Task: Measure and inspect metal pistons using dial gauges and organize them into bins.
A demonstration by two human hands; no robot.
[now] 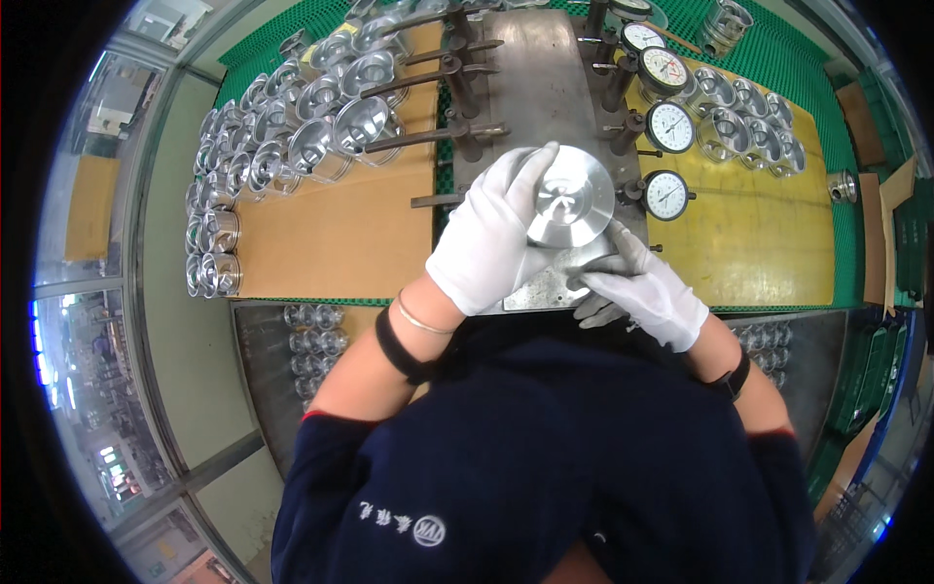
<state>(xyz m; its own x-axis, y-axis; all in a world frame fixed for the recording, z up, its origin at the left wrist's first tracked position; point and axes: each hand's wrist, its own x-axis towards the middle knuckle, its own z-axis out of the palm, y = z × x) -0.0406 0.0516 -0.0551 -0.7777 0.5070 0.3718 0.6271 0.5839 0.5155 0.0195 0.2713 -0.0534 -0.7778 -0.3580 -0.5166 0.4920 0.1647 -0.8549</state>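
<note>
A round metal piston with a shiny machined crown is held over the near end of the grey metal fixture plate. My white-gloved left hand is closed around its left side, with the fingers reaching up along the rim. From the near right, my gloved right hand has its fingers bent against the lower edge of the piston. The undersides of its fingers are partly hidden. Just right of the piston is a round dial gauge, the nearest in a row of several.
Clamp posts with bars line the fixture's left side. Many pistons stand on brown cardboard at left. More pistons stand on a yellow board at right. Green matting lies beneath, with pistons on a lower level.
</note>
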